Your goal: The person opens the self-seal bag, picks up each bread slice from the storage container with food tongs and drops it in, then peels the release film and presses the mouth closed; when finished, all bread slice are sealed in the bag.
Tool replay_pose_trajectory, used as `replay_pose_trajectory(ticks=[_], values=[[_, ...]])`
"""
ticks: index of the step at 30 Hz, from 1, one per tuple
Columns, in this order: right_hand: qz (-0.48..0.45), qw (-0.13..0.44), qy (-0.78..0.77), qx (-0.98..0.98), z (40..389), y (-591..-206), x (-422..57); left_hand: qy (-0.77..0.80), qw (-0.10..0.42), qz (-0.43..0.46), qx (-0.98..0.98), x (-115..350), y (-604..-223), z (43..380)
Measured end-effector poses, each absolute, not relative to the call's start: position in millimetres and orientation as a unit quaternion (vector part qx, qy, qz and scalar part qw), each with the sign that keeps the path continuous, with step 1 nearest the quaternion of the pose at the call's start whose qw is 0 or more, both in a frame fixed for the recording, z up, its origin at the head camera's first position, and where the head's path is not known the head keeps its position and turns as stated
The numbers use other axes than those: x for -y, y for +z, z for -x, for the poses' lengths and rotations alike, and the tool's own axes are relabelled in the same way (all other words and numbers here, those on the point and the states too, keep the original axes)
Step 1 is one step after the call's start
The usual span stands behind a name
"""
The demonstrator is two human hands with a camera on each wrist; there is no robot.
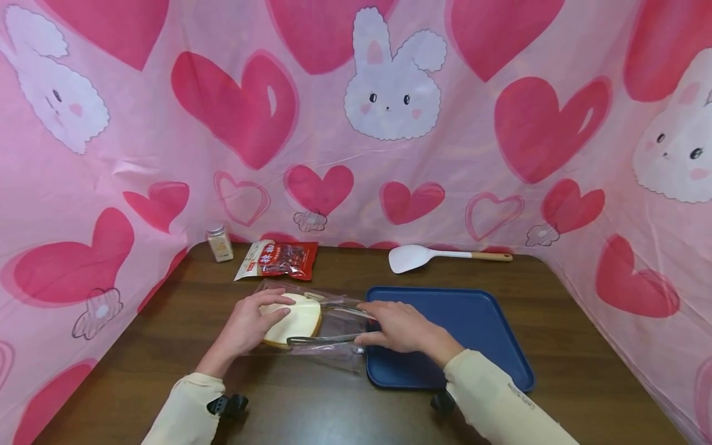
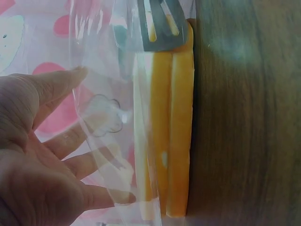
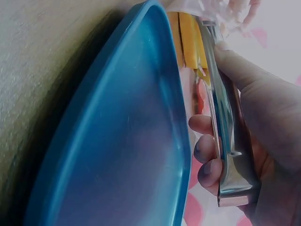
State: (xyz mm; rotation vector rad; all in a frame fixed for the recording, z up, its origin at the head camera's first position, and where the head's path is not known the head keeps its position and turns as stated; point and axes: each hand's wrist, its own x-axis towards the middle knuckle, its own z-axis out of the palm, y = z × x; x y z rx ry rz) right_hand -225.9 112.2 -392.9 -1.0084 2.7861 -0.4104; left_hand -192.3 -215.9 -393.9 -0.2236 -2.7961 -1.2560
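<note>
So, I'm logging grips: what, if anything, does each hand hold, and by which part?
The right hand holds the metal tongs by both arms, toward the joined end. The left hand, spread at the clear bag, grips nothing.

- One blue tray (image 1: pixel 439 337)
- One spatula (image 1: pixel 411 258)
- One red packet (image 1: pixel 286 259)
- One small jar (image 1: pixel 220 243)
- One pair of tongs (image 3: pixel 235 181)
- One clear bag (image 1: pixel 342 352)
- At least two bread slices (image 1: pixel 301 318)
</note>
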Motion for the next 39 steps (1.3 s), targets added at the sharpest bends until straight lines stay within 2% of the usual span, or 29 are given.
replay_pose_trajectory(ticks=[8,17,30,39], values=[[0.324,0.064,-0.150,-0.932,220.8,-387.3,-126.7,-0.411,0.025,0.069,0.909,216.9,-396.1,194.6],[0.300,0.051,-0.157,-0.939,211.8,-382.9,-163.6,-0.406,0.016,0.069,0.911,214.1,-397.1,195.4],[0.226,0.053,-0.149,-0.961,202.9,-381.3,-204.1,-0.367,0.010,0.074,0.927,212.5,-399.1,190.8],[0.200,-0.002,-0.171,-0.965,191.4,-384.0,-245.2,-0.345,0.025,0.091,0.934,209.8,-398.7,191.8]])
